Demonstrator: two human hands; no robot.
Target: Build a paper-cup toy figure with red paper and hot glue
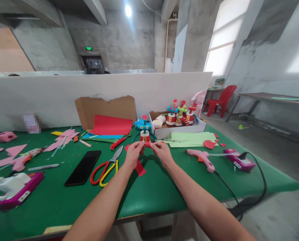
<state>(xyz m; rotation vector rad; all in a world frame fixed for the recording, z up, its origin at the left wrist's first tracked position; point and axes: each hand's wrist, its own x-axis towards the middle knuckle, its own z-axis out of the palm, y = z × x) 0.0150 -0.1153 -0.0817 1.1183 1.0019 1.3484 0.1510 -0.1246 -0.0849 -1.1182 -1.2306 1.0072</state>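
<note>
Between my fingertips is a small red paper roll [147,144], pinched at its left end by my left hand [134,152] and at its right end by my right hand [162,151]. Both hands are closed in a pinch above the green table. Just behind them stands a paper-cup figure [144,134] with a red and white body, a blue head with eyes and coiled dark green arms. Under and beside my left hand lies a red paper strip [140,168]. To its left are scissors [109,167] with one red and one yellow handle, blades partly apart.
A white box [179,131] holds several similar figures. Pink glue guns lie right [202,158] and left [22,161], near purple power strips [239,160]. A phone [82,168], a red-handled cutter [118,143], red sheets [111,125] and green sheets [193,136] also lie there.
</note>
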